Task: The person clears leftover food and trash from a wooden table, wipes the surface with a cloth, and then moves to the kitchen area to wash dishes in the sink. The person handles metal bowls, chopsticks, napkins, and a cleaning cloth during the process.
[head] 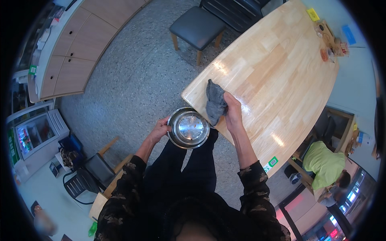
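My left hand [161, 130] grips the rim of a round stainless steel bowl [189, 128], held level beside the near corner of a light wooden table [271, 69]. A few small bits lie in the bottom of the bowl, which shines with reflected light. In my right hand [233, 113] is a crumpled grey cloth [215, 102], bunched over the table's near end, just to the right of the bowl. Wet-looking bright spots show on the tabletop.
A grey-seated chair [197, 27] stands beyond the table's left side. Condiment containers [328, 42] are at its far end. A person in a yellow-green shirt [324, 162] sits at another table on the right. Wooden cabinets [81, 39] line the upper left; more chairs [99, 168] stand lower left.
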`<state>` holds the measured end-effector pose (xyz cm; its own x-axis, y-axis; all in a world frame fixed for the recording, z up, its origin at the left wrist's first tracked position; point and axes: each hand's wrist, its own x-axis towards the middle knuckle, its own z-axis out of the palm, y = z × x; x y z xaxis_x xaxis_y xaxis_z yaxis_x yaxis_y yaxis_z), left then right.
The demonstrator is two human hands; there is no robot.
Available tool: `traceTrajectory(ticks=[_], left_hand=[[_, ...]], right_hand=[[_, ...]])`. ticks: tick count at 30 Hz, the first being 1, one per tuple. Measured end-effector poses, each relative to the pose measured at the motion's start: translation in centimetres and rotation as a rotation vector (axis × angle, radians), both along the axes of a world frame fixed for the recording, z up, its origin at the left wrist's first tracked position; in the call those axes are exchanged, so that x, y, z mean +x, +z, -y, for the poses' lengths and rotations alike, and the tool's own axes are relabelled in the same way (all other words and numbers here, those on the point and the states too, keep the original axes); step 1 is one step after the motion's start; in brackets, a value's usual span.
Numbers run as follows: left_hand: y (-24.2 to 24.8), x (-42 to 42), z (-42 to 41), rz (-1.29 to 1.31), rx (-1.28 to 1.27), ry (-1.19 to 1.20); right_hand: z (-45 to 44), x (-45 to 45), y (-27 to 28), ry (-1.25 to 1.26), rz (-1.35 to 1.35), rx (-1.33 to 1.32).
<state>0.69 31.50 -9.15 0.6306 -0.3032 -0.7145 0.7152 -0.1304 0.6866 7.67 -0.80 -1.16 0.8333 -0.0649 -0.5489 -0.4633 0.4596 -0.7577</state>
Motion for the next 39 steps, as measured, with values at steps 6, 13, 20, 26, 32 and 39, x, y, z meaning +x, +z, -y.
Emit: traceTrajectory(ticks=[6,13,20,26,32,39], left_hand=[[-0.7,-0.3,-0.6,-0.013,-0.009,-0.018],[-1.2,-0.3,-1.0,-0.013,-0.013,-0.021],[-0.6,-0.2,-1.4,-0.012,-0.005,0.016],[0.3,0.3,-1.2,0.005,-0.019,0.031],[0.9,0.4,-1.6,0.037,-0.031,0.016],[-0.7,-0.4,-1.9,-0.009,0.014,-0.009]], right_hand=[[0.7,0.3,0.4,0.136,-0.001,-0.234],[-2.7,-1.9,-1.2,0.162,0.336,-0.678],[-4.8,-3.2,-2.0,0.229,0.534,-1.109],[-1.9,-2.1,-1.8,-0.069,0.108,-0.117],[1.1,0.1,4.0,-0.159,0.230,-0.149],[1.3,1.8,2.0,0.228,0.379,-0.757]])
